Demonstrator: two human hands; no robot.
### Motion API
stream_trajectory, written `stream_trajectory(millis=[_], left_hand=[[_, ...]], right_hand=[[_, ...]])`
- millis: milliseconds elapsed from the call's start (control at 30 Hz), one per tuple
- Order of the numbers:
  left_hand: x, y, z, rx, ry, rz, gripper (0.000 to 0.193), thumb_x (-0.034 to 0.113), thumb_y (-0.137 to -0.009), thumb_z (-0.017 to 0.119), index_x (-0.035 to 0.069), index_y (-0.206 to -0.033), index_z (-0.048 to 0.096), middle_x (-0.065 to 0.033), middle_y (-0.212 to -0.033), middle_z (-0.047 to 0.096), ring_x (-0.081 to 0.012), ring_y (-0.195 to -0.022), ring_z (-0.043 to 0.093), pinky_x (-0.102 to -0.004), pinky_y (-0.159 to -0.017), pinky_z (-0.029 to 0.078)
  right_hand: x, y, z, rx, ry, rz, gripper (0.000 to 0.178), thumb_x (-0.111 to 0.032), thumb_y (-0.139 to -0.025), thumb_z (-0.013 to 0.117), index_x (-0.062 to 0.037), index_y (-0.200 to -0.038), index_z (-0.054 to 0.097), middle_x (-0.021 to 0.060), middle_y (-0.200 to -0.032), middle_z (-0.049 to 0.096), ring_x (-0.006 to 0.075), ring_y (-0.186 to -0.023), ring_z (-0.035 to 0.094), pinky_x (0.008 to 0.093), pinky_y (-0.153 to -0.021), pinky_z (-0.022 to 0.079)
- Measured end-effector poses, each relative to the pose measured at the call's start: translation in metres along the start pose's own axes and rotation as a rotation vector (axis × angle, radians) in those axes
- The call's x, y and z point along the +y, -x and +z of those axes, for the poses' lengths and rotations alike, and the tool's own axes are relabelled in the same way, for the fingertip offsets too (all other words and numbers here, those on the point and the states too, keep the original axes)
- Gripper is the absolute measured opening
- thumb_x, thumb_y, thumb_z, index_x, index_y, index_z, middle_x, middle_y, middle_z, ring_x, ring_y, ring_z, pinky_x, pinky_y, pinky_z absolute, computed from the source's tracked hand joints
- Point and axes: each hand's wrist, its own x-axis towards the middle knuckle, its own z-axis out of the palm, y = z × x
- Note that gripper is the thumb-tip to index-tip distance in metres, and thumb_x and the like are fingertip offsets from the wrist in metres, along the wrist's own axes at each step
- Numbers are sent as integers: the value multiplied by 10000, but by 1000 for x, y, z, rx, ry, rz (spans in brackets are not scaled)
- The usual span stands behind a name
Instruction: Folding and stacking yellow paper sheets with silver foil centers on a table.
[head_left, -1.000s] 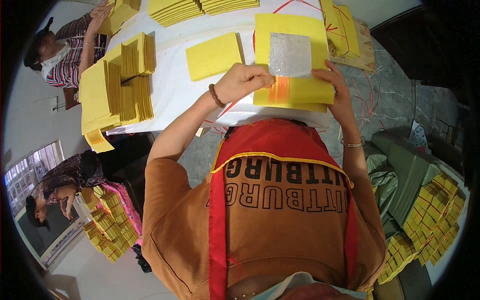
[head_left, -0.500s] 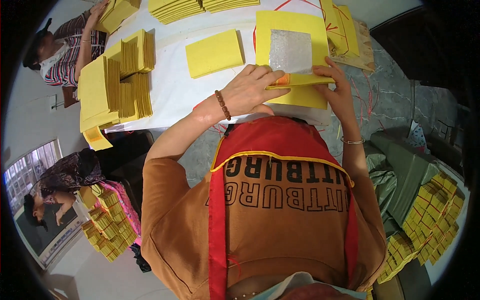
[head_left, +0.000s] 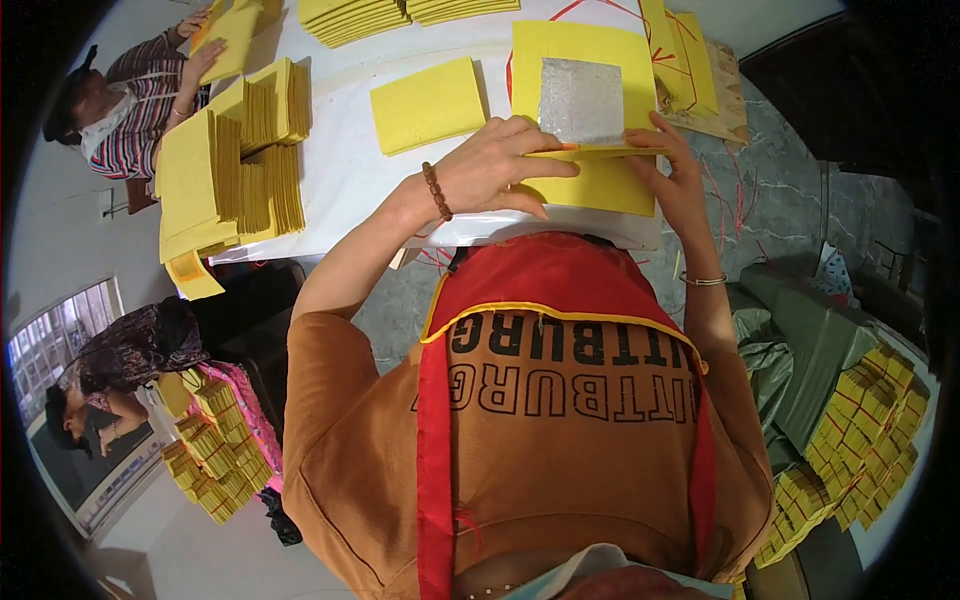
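Our right hand (head_left: 672, 170) pinches the yellow sheet (head_left: 608, 153), our left hand (head_left: 500, 168) clamps it between fingers, by the table's (head_left: 340, 180) near-right corner!

I record one view, from the left of two fisheye cameras worn side by side on the head. It faces steeply downward, upright and unmirrored, along a brown shirt (head_left: 565, 465) and red apron (head_left: 555, 280) toward the tabletop (head_left: 345, 185). Range is close: the shirt fills the lower middle, while the yellow sheet with a translucent patch (head_left: 582, 98) sits farther off, above centre. Coverage is wide, taking in a person in striped clothing (head_left: 125, 135) at upper left and yellow bundles (head_left: 872, 430) at lower right; straight edges bend toward the rim.
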Motion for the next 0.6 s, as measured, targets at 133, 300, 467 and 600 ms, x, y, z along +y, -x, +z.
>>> stream_trajectory(millis=[133,300,467,600], left_hand=[[6,-2,2,3,-54,-14,622,386,-635,707,200,-1210,563,-57,-1205,526,-245,-1027,493,-373,-859,386],[18,-1,5,-34,-245,-105,633,361,-620,717,238,-1219,552,-39,-1215,519,-228,-1042,486,-358,-849,376],[9,-1,2,-27,-126,-72,613,365,-636,711,233,-1214,559,-42,-1222,516,-235,-1046,480,-368,-861,367],[6,-2,-1,-38,-80,-60,590,375,-653,707,228,-1207,569,-50,-1217,521,-239,-1043,477,-370,-870,361]], right_hand=[[2,-1,-1,4,18,-22,240,-100,-760,691,-91,-996,648,34,-1099,635,262,-1274,377,378,-1030,316],[0,0,-1,10,21,-36,240,-101,-763,689,-89,-999,646,35,-1096,636,263,-1272,379,378,-1031,315],[2,0,-2,-3,35,-34,241,-111,-769,683,-85,-1007,645,34,-1105,631,268,-1272,379,376,-1030,316],[1,0,-2,-5,52,-36,244,-116,-772,681,-83,-1011,644,34,-1109,629,268,-1271,381,376,-1028,315]])
